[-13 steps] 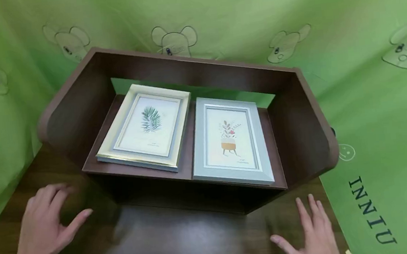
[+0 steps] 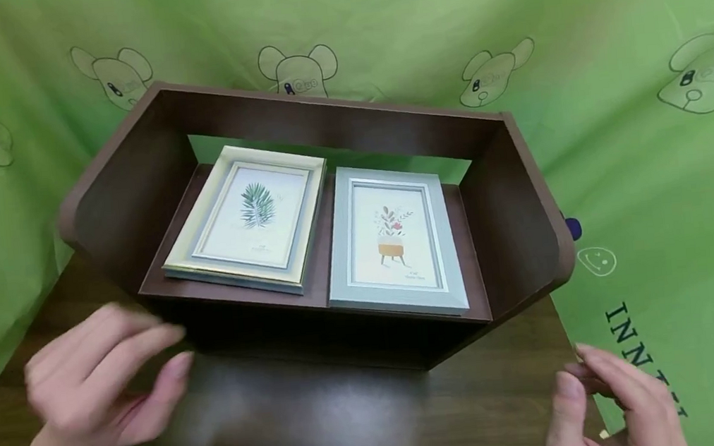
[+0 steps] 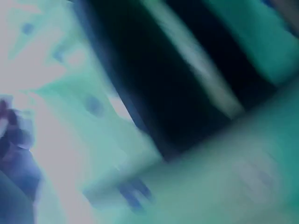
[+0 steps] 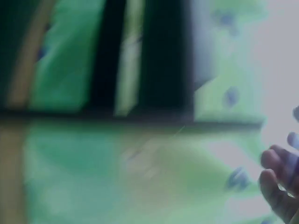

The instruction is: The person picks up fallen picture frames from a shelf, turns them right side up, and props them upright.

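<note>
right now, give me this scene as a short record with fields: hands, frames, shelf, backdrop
left hand: left hand raised over the dark wooden table, holds nothing
right hand: right hand at the table's right edge, fingers loosely bent, holds nothing
frames: cream-and-gold leaf-print picture frame and grey potted-plant-print picture frame, flat, side by side
shelf: dark brown wooden shelf unit, bears both frames
backdrop: green bear-print cloth
</note>
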Action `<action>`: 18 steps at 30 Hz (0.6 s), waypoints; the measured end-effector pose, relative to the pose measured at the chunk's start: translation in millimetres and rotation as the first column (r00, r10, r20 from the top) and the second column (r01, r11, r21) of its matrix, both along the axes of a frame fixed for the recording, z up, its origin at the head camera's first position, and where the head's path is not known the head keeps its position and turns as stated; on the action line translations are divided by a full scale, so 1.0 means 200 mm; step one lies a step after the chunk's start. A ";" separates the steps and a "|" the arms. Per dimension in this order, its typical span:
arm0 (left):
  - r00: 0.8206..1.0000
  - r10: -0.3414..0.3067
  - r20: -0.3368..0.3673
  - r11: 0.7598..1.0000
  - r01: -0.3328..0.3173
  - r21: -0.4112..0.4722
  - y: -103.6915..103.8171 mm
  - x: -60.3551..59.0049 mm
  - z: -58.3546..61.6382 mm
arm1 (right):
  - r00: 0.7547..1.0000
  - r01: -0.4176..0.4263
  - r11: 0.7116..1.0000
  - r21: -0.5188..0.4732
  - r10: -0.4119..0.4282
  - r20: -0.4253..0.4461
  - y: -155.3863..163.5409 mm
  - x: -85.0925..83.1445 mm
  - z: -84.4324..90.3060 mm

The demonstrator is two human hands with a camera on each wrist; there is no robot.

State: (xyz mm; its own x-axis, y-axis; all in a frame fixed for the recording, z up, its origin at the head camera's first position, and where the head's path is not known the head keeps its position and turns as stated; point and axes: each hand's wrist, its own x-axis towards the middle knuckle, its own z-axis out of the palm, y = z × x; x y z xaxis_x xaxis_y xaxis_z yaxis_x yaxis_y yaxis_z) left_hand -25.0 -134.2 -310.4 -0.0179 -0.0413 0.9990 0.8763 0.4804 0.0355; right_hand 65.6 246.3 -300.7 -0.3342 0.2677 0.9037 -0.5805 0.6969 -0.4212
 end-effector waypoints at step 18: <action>0.732 0.512 0.450 0.549 0.124 -0.826 0.47 -0.22 0.25 | 0.655 -0.021 0.798 0.602 -0.444 0.612 -0.29 -0.31 0.24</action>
State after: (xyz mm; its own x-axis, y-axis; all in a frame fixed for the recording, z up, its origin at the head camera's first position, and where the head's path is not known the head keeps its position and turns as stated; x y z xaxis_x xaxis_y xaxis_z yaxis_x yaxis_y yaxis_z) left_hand -69.2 -40.9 -260.4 -0.6878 0.6280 0.3640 0.6770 0.7359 0.0096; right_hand 3.5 187.7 -252.3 -0.9073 -0.0055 0.4205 -0.0763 0.9855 -0.1518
